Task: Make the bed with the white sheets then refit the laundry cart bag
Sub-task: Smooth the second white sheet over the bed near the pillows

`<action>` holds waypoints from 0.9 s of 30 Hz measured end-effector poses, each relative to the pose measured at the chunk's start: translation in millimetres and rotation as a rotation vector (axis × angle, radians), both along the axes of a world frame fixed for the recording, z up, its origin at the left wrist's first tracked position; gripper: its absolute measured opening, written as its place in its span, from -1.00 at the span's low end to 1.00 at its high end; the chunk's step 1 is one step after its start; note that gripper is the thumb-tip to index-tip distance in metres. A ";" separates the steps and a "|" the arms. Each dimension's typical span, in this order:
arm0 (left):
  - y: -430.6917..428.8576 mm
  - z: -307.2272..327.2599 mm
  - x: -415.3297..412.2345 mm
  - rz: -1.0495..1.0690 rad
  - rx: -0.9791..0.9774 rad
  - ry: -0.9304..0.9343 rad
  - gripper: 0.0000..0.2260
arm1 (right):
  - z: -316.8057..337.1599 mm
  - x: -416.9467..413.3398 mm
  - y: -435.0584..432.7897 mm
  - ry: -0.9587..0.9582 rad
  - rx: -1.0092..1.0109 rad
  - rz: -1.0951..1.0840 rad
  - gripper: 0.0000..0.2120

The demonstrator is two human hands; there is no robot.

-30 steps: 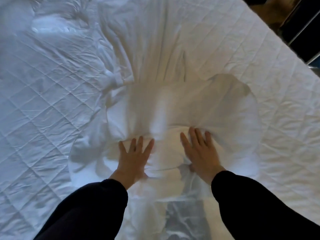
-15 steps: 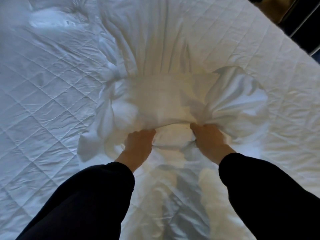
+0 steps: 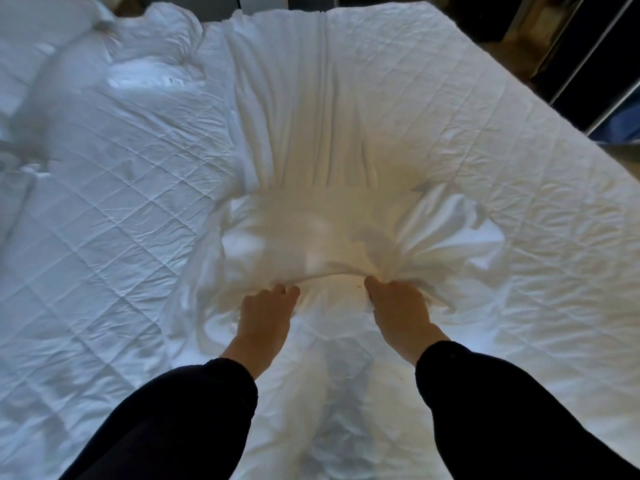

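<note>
White sheet (image 3: 322,233) bunched mid-bed on the quilted mattress cover (image 3: 104,244), near edge raised, my left hand (image 3: 265,315) and right hand (image 3: 398,308) side by side, fingers (image 3: 375,285) curled tight into its folds, both gripping it.

The sheet (image 3: 322,237) hides fingertips of the left hand (image 3: 265,318) and right hand (image 3: 398,308).
</note>
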State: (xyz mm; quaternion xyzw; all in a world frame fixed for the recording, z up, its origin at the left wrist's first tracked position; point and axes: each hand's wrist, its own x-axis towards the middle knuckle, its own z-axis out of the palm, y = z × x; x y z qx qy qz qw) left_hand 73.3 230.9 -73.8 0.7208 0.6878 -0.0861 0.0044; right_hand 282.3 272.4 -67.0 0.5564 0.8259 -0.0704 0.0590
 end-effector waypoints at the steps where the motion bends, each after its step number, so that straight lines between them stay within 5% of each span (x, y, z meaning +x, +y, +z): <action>1: -7.0 2.4 -1.1 0.005 0.016 0.017 -0.73 | 5.1 -1.0 -7.8 0.008 0.001 0.013 -0.78; 10: -111.4 29.5 33.1 -0.065 0.083 -0.019 -0.65 | 31.0 36.2 -115.5 0.036 -0.043 0.045 -0.80; 17: -224.7 25.1 77.1 -0.039 -0.211 0.011 -0.69 | 22.3 84.8 -209.6 -0.070 -0.265 0.135 -0.70; 27: -195.8 68.7 56.1 -0.040 -0.136 -0.046 -0.74 | 78.6 73.8 -170.0 -0.117 -0.502 0.144 -0.79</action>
